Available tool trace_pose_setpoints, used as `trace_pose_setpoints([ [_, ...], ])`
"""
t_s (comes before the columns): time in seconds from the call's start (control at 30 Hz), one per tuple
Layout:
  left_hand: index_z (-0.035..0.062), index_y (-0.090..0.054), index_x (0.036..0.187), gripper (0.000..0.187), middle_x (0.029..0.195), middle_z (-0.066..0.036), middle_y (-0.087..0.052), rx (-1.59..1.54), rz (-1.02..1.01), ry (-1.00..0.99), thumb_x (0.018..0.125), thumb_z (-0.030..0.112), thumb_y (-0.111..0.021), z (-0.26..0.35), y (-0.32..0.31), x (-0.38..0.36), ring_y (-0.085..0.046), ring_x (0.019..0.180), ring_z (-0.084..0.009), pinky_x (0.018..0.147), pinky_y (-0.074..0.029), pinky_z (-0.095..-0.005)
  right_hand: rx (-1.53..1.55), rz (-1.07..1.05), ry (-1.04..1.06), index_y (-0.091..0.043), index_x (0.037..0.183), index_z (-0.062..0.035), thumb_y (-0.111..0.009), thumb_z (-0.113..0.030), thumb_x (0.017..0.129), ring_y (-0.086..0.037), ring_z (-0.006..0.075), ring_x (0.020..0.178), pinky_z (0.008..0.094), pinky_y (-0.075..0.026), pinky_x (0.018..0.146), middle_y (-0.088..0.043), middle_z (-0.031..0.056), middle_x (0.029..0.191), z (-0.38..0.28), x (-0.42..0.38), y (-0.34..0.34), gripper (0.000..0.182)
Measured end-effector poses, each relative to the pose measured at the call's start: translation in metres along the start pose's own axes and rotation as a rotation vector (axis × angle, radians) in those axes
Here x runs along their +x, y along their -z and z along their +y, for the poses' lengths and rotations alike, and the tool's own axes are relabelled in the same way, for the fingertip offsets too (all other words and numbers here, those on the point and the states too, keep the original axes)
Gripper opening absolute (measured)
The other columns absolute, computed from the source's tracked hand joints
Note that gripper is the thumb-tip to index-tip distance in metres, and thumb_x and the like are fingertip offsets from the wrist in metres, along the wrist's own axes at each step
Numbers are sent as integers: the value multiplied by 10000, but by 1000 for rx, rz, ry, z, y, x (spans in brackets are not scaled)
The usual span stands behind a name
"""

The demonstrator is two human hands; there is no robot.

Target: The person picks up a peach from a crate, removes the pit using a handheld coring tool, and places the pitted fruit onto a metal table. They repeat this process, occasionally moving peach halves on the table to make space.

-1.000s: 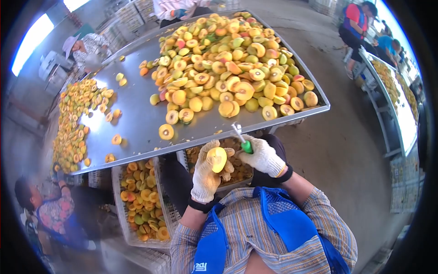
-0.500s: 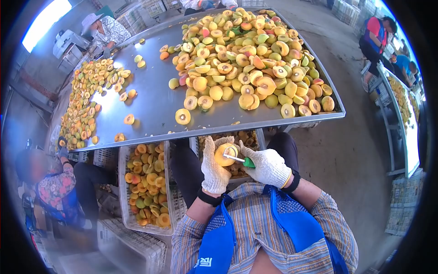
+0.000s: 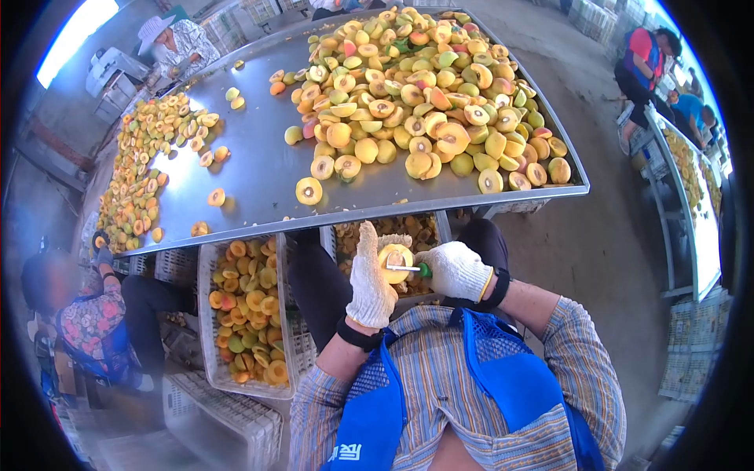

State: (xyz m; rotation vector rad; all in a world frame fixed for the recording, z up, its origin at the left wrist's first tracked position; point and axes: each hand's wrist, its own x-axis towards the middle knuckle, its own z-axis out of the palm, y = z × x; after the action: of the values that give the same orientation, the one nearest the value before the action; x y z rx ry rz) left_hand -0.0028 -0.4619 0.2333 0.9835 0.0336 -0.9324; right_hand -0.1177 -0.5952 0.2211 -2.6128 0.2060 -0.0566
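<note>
My left hand (image 3: 369, 284), in a white knit glove, is closed around a halved yellow peach (image 3: 399, 254) with its cut face toward my right. In the matching glove, my right hand (image 3: 458, 272) grips a pitting tool (image 3: 425, 270) by its green handle. The tool's metal end reaches across the cut face of the peach; its tip is hard to make out against the flesh. Below both hands, partly hidden, stands a crate of peach pieces (image 3: 357, 239). Just ahead is a metal table (image 3: 259, 149) with a large heap of halved peaches (image 3: 408, 102).
A white crate (image 3: 206, 337) full of peach halves stands left of my legs. More halves (image 3: 137, 188) cover the table's left end. Co-workers sit at the left (image 3: 94, 314) and far left corner (image 3: 177, 51). Others work at another table (image 3: 707, 251) on the right.
The tool has turned to lie flatter across the peach, and its loop end is less visible now. My left fingers have straightened upward. The view has shifted slightly.
</note>
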Motion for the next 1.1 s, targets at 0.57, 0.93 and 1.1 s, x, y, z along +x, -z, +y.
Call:
trace_pose_setpoints([
  [0.57, 7, -668, 720, 717, 758, -193, -666, -228, -291, 0, 935, 668, -492, 20, -5, 10, -662, 698, -367, 649, -570, -451, 729, -63, 164, -688, 869, -60, -624, -249, 881, -665, 340, 659, 431, -553, 635, -685, 173, 787, -21, -6, -32, 200],
  [0.93, 49, -590, 598, 702, 614, -198, -595, -120, -665, -153, 1020, 570, -384, 16, -4, 15, -597, 568, -370, 553, -504, -431, 1120, -405, 112, -750, 1033, -69, -731, -159, 846, -643, 135, 775, 302, -523, 722, -699, 52, 830, -34, -1, -20, 209],
  [1.1, 12, -634, 724, 592, 699, -139, -650, -115, 208, -329, 1032, 483, -451, 56, 53, 19, -628, 605, -265, 586, -538, -360, 674, -219, -21, -712, 994, -54, -707, -268, 844, -650, 208, 564, 357, -532, 601, -697, 101, 715, -6, 7, -24, 261],
])
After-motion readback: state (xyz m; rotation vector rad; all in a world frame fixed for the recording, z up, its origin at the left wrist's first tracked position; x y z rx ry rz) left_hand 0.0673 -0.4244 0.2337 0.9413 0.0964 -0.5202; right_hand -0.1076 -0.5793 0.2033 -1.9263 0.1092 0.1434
